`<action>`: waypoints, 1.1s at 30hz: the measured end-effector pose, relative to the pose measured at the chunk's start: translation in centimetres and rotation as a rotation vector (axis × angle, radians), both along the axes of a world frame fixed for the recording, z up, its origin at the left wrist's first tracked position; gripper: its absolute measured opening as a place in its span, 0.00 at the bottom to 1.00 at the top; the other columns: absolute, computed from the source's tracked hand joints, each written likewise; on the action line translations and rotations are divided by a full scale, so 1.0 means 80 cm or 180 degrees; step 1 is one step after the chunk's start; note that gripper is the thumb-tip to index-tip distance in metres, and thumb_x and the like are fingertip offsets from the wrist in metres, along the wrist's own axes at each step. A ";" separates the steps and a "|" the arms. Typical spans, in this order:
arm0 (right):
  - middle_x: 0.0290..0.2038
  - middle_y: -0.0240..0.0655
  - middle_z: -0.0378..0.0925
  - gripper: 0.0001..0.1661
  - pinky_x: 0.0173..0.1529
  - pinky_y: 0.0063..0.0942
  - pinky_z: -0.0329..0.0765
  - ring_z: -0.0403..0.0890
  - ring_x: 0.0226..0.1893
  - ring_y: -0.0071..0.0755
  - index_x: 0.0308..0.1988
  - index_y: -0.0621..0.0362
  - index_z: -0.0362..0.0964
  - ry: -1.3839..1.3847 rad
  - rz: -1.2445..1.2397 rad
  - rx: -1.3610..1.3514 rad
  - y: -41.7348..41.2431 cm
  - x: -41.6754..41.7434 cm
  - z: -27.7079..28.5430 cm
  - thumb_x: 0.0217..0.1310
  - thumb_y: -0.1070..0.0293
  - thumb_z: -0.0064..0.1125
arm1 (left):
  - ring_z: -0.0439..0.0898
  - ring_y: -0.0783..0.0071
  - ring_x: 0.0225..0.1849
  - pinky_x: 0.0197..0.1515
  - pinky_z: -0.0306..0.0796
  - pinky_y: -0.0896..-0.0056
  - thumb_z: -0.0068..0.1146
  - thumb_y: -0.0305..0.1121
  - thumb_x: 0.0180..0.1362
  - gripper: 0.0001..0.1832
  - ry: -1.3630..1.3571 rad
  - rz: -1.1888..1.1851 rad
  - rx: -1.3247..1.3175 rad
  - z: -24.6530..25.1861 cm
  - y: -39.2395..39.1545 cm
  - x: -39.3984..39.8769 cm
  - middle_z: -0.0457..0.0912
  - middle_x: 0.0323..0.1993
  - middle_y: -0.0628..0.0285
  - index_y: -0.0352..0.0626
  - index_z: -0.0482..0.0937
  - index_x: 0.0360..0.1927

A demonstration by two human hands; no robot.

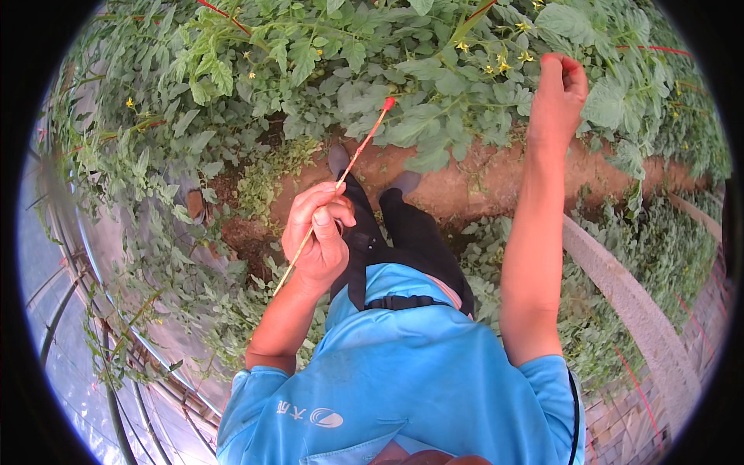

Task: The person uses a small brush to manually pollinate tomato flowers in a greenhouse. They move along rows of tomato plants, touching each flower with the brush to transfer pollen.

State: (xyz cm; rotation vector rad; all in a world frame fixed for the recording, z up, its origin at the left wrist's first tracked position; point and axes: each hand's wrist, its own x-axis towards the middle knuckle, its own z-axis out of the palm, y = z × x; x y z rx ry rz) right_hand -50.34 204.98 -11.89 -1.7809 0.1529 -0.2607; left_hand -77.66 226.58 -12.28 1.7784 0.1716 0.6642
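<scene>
My left hand [318, 232] grips a thin stick [361, 145] between thumb and fingers; the stick slants up to a red-coated tip over tomato leaves. Something dark and round shows partly behind the fingers of that hand, too hidden to name. My right hand [558, 90] is raised among the tomato plants [427, 70], thumb and fingers curled, with red stain on the fingertips. Whether it pinches anything cannot be told. Yellow tomato flowers [501, 63] hang just left of it.
Bare soil [494, 174] forms a path under my feet. Red strings [657, 48] run through the plants. A pale curved post or beam [633, 290] stands at the right, with a brick wall beyond. Pipes [110, 401] and plastic sheeting line the left side.
</scene>
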 end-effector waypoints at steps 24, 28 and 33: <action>0.43 0.31 0.84 0.12 0.53 0.36 0.85 0.86 0.45 0.32 0.48 0.55 0.77 0.1184 0.0407 0.3409 0.049 -0.030 -0.127 0.68 0.68 0.71 | 0.82 0.73 0.25 0.30 0.77 0.72 0.41 0.30 0.80 0.15 -0.0094 -0.0180 0.0005 0.011 -0.010 0.019 0.84 0.47 0.42 0.29 0.74 0.57; 0.41 0.30 0.84 0.11 0.52 0.36 0.86 0.85 0.43 0.32 0.47 0.55 0.78 0.1190 0.0302 0.3376 0.048 -0.028 -0.129 0.69 0.67 0.70 | 0.83 0.71 0.32 0.41 0.74 0.66 0.40 0.32 0.81 0.15 0.0030 -0.0163 0.0104 0.009 -0.010 0.016 0.84 0.41 0.45 0.30 0.74 0.58; 0.41 0.30 0.82 0.09 0.51 0.36 0.85 0.84 0.42 0.31 0.46 0.56 0.77 0.1140 0.0189 0.3203 0.041 -0.037 -0.126 0.70 0.68 0.69 | 0.84 0.67 0.41 0.57 0.71 0.57 0.39 0.34 0.82 0.16 0.0234 -0.0197 0.0147 0.012 -0.012 0.014 0.85 0.32 0.51 0.32 0.74 0.59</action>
